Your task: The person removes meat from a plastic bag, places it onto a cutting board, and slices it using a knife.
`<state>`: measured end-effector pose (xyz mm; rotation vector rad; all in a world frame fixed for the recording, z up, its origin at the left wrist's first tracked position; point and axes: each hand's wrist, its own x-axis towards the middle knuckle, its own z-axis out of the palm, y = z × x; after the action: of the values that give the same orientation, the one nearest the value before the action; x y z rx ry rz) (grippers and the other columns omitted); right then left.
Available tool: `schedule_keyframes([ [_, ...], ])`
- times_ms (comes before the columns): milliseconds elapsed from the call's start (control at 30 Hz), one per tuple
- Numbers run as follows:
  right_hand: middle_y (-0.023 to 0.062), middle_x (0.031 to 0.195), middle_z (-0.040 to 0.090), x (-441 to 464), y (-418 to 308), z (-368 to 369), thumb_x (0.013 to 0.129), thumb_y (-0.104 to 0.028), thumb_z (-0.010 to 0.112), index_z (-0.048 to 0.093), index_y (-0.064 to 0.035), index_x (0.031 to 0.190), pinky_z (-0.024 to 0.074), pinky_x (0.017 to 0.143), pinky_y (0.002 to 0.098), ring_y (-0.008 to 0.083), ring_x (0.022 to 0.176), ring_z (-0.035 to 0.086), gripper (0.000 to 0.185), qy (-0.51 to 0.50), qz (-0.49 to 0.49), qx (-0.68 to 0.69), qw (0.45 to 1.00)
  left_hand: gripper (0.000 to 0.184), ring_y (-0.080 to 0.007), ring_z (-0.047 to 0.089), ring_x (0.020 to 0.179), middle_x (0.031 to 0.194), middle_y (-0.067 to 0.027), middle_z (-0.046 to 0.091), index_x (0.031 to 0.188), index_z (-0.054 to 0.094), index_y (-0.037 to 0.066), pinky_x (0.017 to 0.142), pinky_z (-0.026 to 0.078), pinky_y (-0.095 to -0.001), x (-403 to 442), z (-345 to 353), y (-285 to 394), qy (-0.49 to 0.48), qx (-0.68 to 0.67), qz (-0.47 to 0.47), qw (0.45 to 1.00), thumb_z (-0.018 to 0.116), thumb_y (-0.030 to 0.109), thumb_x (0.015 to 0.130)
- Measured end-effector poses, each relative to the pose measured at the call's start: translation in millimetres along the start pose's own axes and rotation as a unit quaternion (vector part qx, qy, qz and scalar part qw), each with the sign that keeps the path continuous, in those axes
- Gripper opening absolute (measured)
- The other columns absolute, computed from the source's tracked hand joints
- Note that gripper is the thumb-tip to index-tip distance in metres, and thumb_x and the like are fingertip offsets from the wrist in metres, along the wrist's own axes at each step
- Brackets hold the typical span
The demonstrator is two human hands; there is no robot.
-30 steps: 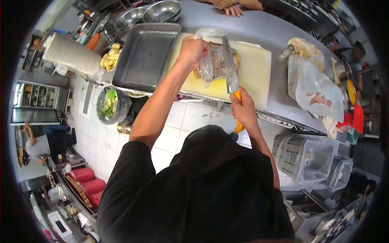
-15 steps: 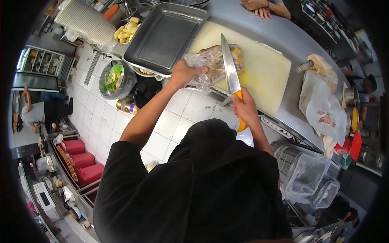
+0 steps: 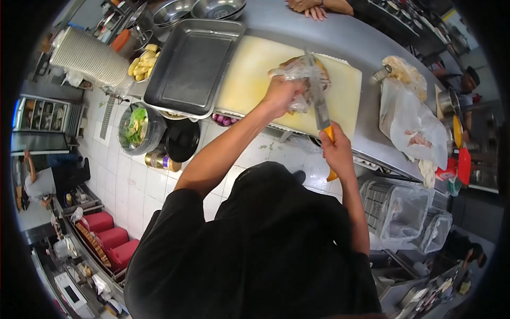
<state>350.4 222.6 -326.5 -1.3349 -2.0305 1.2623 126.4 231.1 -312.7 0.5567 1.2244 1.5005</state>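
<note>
My left hand is closed around a clear plastic bag gathered over a brown and pale piece of food, which looks like meat. Its exact kind is hard to make out under the plastic. My right hand grips the yellow handle of a large kitchen knife. The blade, slightly blurred, points away from me and lies across the right part of the meat. Whether it cuts in or rests on top I cannot tell. Beneath everything is a white cutting board with yellowish stains.
Left of the board stands a deep dark metal tray. Peeled yellow pieces and a lined bin with greens are farther left. To the right lie plastic bags on the steel counter. Another person's hands rest at the far edge.
My left hand has moved right along the board, nearer the knife, with the bag and meat. The knife has come over the meat's right part. The whole view has shifted somewhat.
</note>
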Motion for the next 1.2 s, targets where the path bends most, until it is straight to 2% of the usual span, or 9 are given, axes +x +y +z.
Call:
schedule_keyframes([
  [233,0.0007,0.065,0.050,-4.3,-27.5,-19.1,0.095,-0.018,0.053,0.050,-0.0070,0.124,0.0399,0.043,0.0245,0.0089,0.047,0.046,0.031,-0.016,0.137,0.134,0.981,0.014,-0.0095,0.044,0.054,0.063,0.0024,0.046,0.084,0.058,0.005,0.049,0.034,-0.0254,3.2,-19.0,0.7,-0.112,-0.116,-0.025,0.987,0.055,-0.003,0.073],
  [400,0.0026,0.066,0.052,-0.9,-26.5,-13.4,0.097,-0.019,0.052,0.050,-0.0058,0.119,0.0400,0.041,0.0255,0.0102,0.047,0.047,0.026,-0.058,0.146,0.229,0.961,0.011,-0.0095,0.038,0.046,0.055,0.0021,0.039,0.074,0.056,0.008,0.045,0.031,-0.0247,-8.8,-21.1,40.7,-0.245,-0.130,-0.076,0.958,0.055,-0.003,0.073],
  [433,0.0036,0.067,0.052,2.0,-24.5,-16.0,0.096,-0.020,0.053,0.045,-0.0039,0.130,0.0419,0.043,0.0268,0.0108,0.049,0.049,0.038,-0.094,0.161,0.256,0.948,0.012,-0.0101,0.037,0.044,0.054,0.0018,0.038,0.074,0.055,0.009,0.044,0.031,-0.0250,-6.2,-26.3,44.7,-0.291,-0.140,-0.089,0.942,0.055,-0.004,0.073],
  [567,0.0040,0.067,0.052,10.0,-21.8,-6.2,0.096,-0.020,0.053,0.045,-0.0045,0.130,0.0420,0.043,0.0271,0.0113,0.049,0.049,0.038,-0.096,0.166,0.288,0.938,0.018,-0.0111,0.032,0.040,0.050,0.0003,0.037,0.067,0.050,0.009,0.041,0.028,-0.0264,8.7,-43.5,37.8,-0.324,-0.350,-0.101,0.873,0.055,-0.008,0.070],
  [667,0.0044,0.067,0.052,16.9,-20.5,-4.7,0.096,-0.020,0.053,0.044,-0.0046,0.130,0.0419,0.043,0.0278,0.0116,0.049,0.049,0.039,-0.083,0.156,0.277,0.945,0.019,-0.0097,0.031,0.039,0.051,0.0004,0.039,0.065,0.050,0.009,0.041,0.027,-0.0267,3.2,-54.7,55.8,-0.409,-0.179,-0.088,0.890,0.057,-0.008,0.071],
  [733,0.0046,0.067,0.052,15.6,-17.5,-0.4,0.096,-0.019,0.053,0.044,-0.0048,0.131,0.0418,0.043,0.0284,0.0117,0.049,0.049,0.039,-0.098,0.153,0.240,0.954,0.012,-0.0121,0.040,0.043,0.052,-0.0012,0.046,0.061,0.052,0.007,0.042,0.029,-0.0268,-11.1,-68.9,89.0,-0.257,0.134,-0.069,0.955,0.058,-0.001,0.067],
  [900,0.0040,0.067,0.052,17.6,-25.2,10.3,0.096,-0.018,0.052,0.046,-0.0047,0.128,0.0414,0.042,0.0278,0.0115,0.048,0.049,0.036,-0.129,0.142,0.177,0.965,0.008,-0.0178,0.055,0.049,0.054,-0.0083,0.058,0.065,0.063,-0.004,0.047,0.041,-0.0290,-30.6,-120.6,77.6,0.066,0.531,-0.006,0.845,0.060,0.003,0.066],
  [1000,0.0033,0.067,0.051,18.5,-31.4,12.2,0.096,-0.016,0.052,0.048,-0.0054,0.127,0.0411,0.041,0.0271,0.0112,0.048,0.048,0.033,-0.125,0.129,0.163,0.970,0.012,-0.0189,0.059,0.052,0.055,-0.0108,0.060,0.072,0.066,-0.006,0.052,0.047,-0.0316,-53.4,-171.1,14.0,0.184,0.489,0.080,0.849,0.060,0.004,0.067],
  [1200,0.0025,0.068,0.052,12.4,-32.4,9.9,0.094,-0.020,0.055,0.049,-0.0083,0.130,0.0417,0.043,0.0266,0.0101,0.049,0.049,0.038,-0.115,0.131,0.100,0.980,0.033,-0.0202,0.061,0.063,0.082,-0.0136,0.065,0.101,0.061,-0.005,0.054,0.046,-0.0322,-59.5,-124.2,-47.4,0.292,-0.027,0.056,0.954,0.043,-0.010,0.073],
])
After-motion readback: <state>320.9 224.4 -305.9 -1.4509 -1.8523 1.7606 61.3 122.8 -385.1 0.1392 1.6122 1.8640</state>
